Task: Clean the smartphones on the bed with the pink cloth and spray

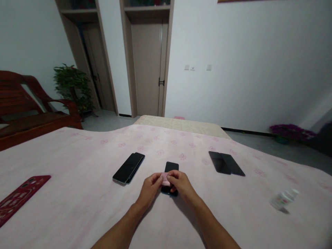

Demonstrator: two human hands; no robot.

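Note:
A small pink cloth is pinched between the fingers of both hands, just over a black smartphone. My left hand has it by the left side, thumb and fingertips together. On the other side my right hand grips it in the same way, with its lower fingers close to the phone's screen. The phone lies on the pink flowered tablecloth, and its middle is hidden behind the hands and the cloth.
Left of my hands, two dark phones overlap. Two flat black devices lie side by side at the right. A white bottle rests tilted at the far right, and a red phone case sits at the left edge.

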